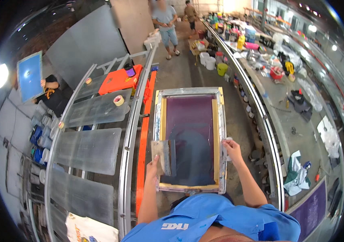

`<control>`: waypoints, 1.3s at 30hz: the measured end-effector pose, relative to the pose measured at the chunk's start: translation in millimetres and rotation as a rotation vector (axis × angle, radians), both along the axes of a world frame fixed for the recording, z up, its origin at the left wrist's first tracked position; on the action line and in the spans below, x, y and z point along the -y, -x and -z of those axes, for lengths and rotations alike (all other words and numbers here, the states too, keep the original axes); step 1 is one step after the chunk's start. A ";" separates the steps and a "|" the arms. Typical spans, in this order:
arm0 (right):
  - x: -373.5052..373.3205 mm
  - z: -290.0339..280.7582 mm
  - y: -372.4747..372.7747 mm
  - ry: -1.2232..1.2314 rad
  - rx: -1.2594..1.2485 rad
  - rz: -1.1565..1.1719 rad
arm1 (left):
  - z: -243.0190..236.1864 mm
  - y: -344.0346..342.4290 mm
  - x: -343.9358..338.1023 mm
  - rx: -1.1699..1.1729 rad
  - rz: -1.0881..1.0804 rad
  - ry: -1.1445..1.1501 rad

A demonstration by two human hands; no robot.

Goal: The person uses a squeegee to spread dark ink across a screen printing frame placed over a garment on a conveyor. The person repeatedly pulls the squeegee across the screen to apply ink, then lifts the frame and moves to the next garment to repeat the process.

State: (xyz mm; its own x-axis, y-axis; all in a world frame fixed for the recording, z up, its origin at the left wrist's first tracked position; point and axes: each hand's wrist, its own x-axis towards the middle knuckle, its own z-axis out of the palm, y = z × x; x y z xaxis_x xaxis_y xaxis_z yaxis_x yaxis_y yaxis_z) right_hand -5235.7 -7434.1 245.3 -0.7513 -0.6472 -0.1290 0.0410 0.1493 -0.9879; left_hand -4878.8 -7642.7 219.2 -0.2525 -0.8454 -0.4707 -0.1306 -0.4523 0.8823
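Note:
A screen-printing frame [219,113] with metal sides, tan tape borders and dark purple mesh is held in front of me between the two rails. My left hand [153,166] grips a squeegee [162,157] with a worn beige handle and grey blade, which lies over the left side of the mesh; whether these fingers also hold the frame is unclear. My right hand [231,148] is closed on the right side of the frame, with a small pale object partly visible behind it that I cannot make out.
Left, a rack [127,147] carries clear platens, tape rolls and an orange case [115,80]; a co-worker [55,94] holds a blue screen [30,76] beyond. Right, a long cluttered table [281,121] runs behind a rail. Two people [164,28] [191,18] and several buckets [210,62] are up the aisle.

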 end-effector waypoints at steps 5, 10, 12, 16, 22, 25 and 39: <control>50.5 26.0 57.7 -0.008 0.030 0.202 | -4.8 102.2 89.2 0.100 0.116 -0.007; 129.1 38.1 142.2 0.005 0.077 0.267 | 32.8 197.2 199.0 0.058 0.180 0.014; 169.1 54.8 197.4 0.057 0.035 0.280 | 38.3 250.8 237.5 0.075 0.190 0.026; 252.3 53.6 286.5 0.089 0.031 0.211 | 51.3 317.3 308.5 0.089 0.120 0.036; 354.0 63.9 395.0 -0.022 0.023 0.137 | 75.8 394.6 386.1 0.046 0.099 0.055; 411.0 71.8 456.0 -0.022 -0.033 0.115 | 73.3 458.5 425.6 0.048 0.049 0.031; 673.3 81.4 735.1 0.018 -0.185 0.130 | 40.6 755.8 729.5 0.012 0.138 0.057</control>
State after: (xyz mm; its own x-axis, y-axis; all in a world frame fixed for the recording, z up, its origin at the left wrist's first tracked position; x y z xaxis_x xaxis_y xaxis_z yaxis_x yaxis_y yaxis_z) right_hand -5970.9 -8107.5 163.8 -0.8385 -0.5441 0.0292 -0.1230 0.1367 -0.9829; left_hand -5634.6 -8372.3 178.6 -0.3631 -0.8282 -0.4269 -0.1984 -0.3789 0.9039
